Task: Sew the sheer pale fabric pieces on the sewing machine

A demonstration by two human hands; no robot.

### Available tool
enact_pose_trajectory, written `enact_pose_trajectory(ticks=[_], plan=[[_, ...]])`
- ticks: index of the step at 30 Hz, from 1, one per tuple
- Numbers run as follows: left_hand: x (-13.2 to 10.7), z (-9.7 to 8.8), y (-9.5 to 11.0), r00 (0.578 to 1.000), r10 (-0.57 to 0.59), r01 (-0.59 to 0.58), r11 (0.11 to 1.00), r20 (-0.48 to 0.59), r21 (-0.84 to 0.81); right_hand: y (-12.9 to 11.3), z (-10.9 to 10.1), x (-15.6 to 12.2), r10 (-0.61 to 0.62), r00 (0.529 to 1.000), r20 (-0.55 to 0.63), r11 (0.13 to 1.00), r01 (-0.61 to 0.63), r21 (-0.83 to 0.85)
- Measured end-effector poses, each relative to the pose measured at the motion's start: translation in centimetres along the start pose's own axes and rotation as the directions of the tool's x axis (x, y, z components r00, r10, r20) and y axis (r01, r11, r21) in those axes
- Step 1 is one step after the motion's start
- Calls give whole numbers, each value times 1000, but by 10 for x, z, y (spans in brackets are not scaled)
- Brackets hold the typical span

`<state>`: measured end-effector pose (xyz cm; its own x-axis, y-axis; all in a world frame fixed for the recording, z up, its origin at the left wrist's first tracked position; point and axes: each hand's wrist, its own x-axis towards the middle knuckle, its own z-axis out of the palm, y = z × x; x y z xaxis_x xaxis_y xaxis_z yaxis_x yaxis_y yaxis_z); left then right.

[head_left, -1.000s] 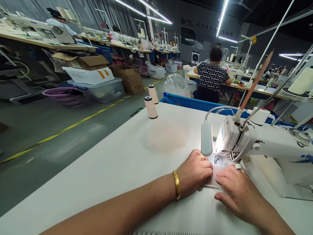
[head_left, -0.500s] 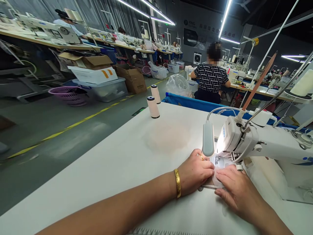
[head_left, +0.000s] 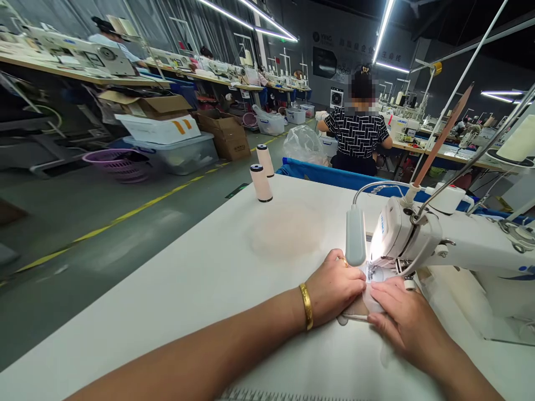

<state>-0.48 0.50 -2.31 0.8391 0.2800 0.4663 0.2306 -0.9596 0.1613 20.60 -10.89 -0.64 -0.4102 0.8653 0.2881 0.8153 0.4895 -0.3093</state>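
A small white fabric piece [head_left: 371, 303] lies under the needle of a white sewing machine [head_left: 422, 234] on a white table [head_left: 200, 278]. My left hand [head_left: 334, 287], with a gold bangle and ring, has its fingers curled and pressed down on the piece's left side. My right hand [head_left: 401, 317] lies flat on the piece's right side, fingers stretched toward the needle. A grey gooseneck lamp [head_left: 355, 242] lights the spot just above my fingers.
Two thread cones [head_left: 261, 182] stand at the table's far left edge. A blue bin [head_left: 330, 174] sits behind the table. A person in a patterned top [head_left: 358, 133] sits beyond it. Boxes [head_left: 223, 133], a clear tub and a purple basket [head_left: 117, 162] line the aisle at left.
Both hands have crept slightly forward toward the needle with the fabric piece. The view shifted a little.
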Motion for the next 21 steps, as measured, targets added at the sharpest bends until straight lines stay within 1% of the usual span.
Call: enact_pose_trajectory(ticks=[5,10,12,16,19,21], plan=[[2,1,-2,1000,-14,14,1000,13,12,5,6,-2,41,999,-15,998,-42,-48],[2,3,-5,999,-33,33,999,16,19,8,8,-4,30,999,-24,996,-32,-82],[2,7,-8,998,-64,64,998,25,17,8,8,-4,22,999,-36,995,-26,-92],[7,13,-10,982,-184,182,982,48,49,8,8,-3,12,999,-45,996,-16,-85],[10,10,-9,967,-244,234,963,67,130,6,6,-3,4,999,-47,997,-8,-78],[11,4,-6,967,-250,234,952,59,199,4,3,-2,-3,999,-50,997,0,-71]])
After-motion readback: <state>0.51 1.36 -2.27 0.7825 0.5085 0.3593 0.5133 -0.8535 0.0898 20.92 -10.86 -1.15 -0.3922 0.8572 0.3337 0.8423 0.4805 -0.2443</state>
